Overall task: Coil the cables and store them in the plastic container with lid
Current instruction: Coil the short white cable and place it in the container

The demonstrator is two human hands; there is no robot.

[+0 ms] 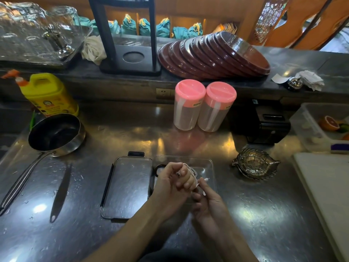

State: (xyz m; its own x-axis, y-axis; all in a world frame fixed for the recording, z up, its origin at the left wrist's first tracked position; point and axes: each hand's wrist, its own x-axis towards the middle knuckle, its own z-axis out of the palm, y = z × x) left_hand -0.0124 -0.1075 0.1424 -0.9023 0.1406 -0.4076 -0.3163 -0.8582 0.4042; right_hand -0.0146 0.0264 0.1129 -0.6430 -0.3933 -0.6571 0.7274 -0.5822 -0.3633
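Just above the open plastic container (208,168), my left hand (174,183) has its fingers curled with the white cable (190,170) wound around them, my right hand (206,198) pinches its loose end, and I think the loops can slip off and uncoil.

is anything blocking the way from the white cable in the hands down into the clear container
Nothing visible does. The white cable is wound on the left hand, directly over the open plastic container. Its lid lies off to the left, and the right hand holds the cable's loose end.

Container (207,163) partly behind hands.
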